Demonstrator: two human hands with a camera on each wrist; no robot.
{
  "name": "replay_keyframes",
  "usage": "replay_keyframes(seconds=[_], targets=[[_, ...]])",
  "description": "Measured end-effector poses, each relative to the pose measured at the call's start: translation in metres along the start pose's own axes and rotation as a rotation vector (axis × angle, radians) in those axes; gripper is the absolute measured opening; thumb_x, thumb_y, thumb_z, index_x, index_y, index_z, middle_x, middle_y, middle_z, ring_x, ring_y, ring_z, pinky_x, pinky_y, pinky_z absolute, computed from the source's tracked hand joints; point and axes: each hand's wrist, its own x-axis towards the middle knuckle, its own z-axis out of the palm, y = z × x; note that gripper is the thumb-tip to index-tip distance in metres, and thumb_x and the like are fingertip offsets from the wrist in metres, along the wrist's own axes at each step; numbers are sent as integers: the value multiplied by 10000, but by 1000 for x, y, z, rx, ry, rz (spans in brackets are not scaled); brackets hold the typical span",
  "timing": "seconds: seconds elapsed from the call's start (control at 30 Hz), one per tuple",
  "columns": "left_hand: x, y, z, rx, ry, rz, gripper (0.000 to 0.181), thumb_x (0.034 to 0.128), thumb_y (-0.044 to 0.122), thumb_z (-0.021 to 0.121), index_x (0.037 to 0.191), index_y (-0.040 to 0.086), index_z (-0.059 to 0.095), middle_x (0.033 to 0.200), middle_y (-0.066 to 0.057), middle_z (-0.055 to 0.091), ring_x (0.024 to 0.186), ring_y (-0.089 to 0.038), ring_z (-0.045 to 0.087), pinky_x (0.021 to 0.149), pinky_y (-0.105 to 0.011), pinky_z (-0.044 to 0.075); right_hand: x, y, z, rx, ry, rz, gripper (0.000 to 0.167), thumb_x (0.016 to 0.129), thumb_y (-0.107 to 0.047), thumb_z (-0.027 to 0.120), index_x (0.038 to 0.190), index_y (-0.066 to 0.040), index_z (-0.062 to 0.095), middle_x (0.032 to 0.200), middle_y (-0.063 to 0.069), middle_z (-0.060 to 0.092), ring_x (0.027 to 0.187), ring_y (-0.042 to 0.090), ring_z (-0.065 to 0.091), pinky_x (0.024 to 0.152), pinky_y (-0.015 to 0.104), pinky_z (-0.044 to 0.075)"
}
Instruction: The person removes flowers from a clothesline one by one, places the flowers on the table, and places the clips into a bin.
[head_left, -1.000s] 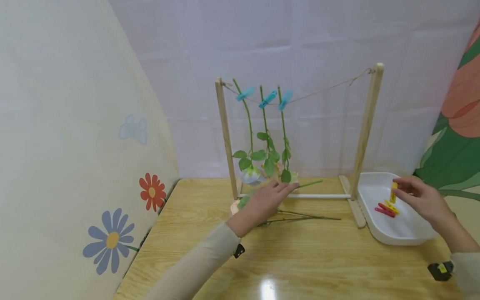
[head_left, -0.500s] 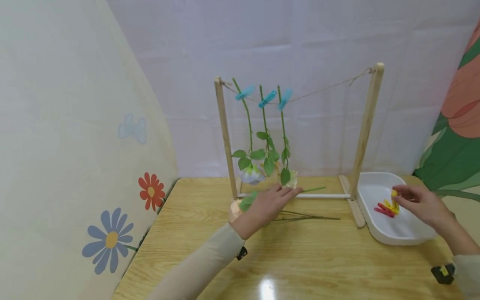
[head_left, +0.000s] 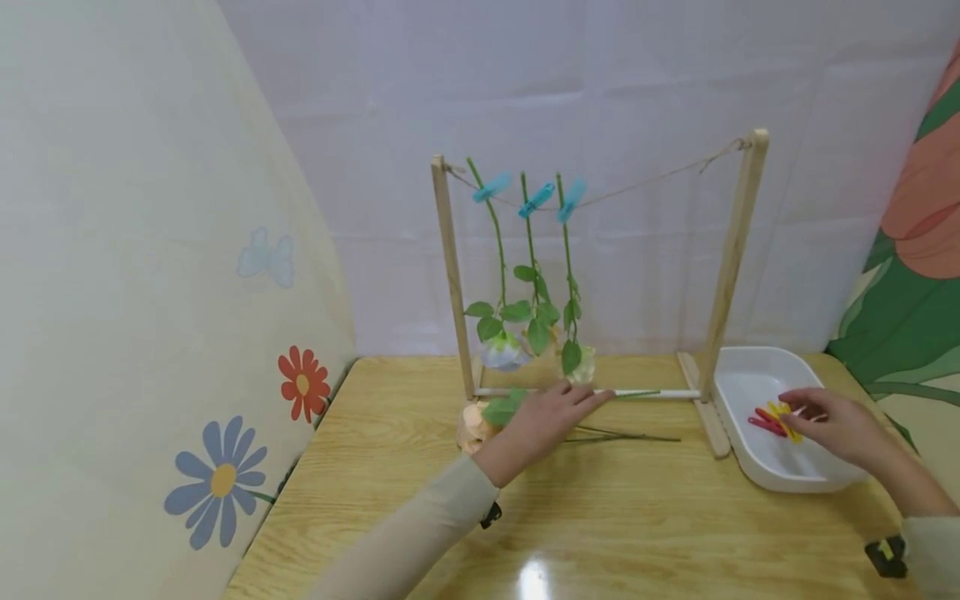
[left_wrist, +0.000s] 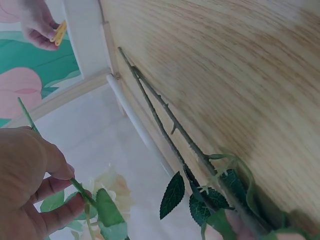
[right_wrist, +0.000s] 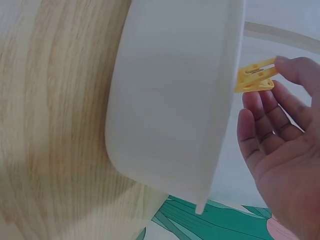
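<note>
My left hand (head_left: 543, 423) pinches a green flower stem (left_wrist: 26, 111) between thumb and fingers, in front of the rack's low white bar. Leaves (left_wrist: 110, 215) sprout from this stem; its bloom is hard to make out. Over the white tray (head_left: 776, 477), my right hand (head_left: 843, 427) pinches a yellow clothespin (right_wrist: 256, 76) by its handle ends. Red clothespins (head_left: 767, 422) and more yellow lie in the tray beside it. Below my left hand, two dark stems (left_wrist: 160, 105) rest on the table, near a peach rose (head_left: 474, 425).
A wooden rack (head_left: 731, 275) carries a sagging twine (head_left: 645, 187). Three flowers hang head down from it by blue clothespins (head_left: 537, 200), towards the left post (head_left: 450, 275). The tray stands against the rack's right foot (head_left: 711, 425). A painted wall borders the table's left.
My right hand has lowered slightly towards the clothespins in the tray, and the yellow clothespin has tilted. My left hand has shifted a little right and nearer, carrying the stem.
</note>
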Motion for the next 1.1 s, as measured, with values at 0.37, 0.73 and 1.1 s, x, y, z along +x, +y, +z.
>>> replay_keyframes(seconds=[0.37, 0.73, 1.1], targets=[[0, 5, 9, 38, 7, 20, 699, 921, -52, 655, 1528, 227, 451, 1276, 81, 639, 1071, -121, 621, 542, -147, 447, 0, 7, 7, -34, -27, -3, 342, 920, -100, 727, 1161, 130, 648, 947, 127, 688, 801, 81, 569, 642, 238, 491], [3, 10, 9, 9, -84, -6, 626, 932, -24, 678, 1479, 228, 507, 1352, 64, 620, 1118, -142, 614, 543, -158, 485, 1, 9, 8, -53, -44, -1, 424, 921, -150, 744, 1193, 154, 626, 982, 185, 683, 845, 241, 626, 635, 245, 497], [5, 10, 4, -13, -175, -55, 490, 985, 67, 649, 1434, 220, 527, 1375, 20, 584, 1224, -163, 581, 609, -173, 546, 2, 7, 6, -40, -13, -47, 408, 919, -112, 731, 1218, 142, 620, 1018, 208, 687, 830, 134, 608, 650, 246, 499]])
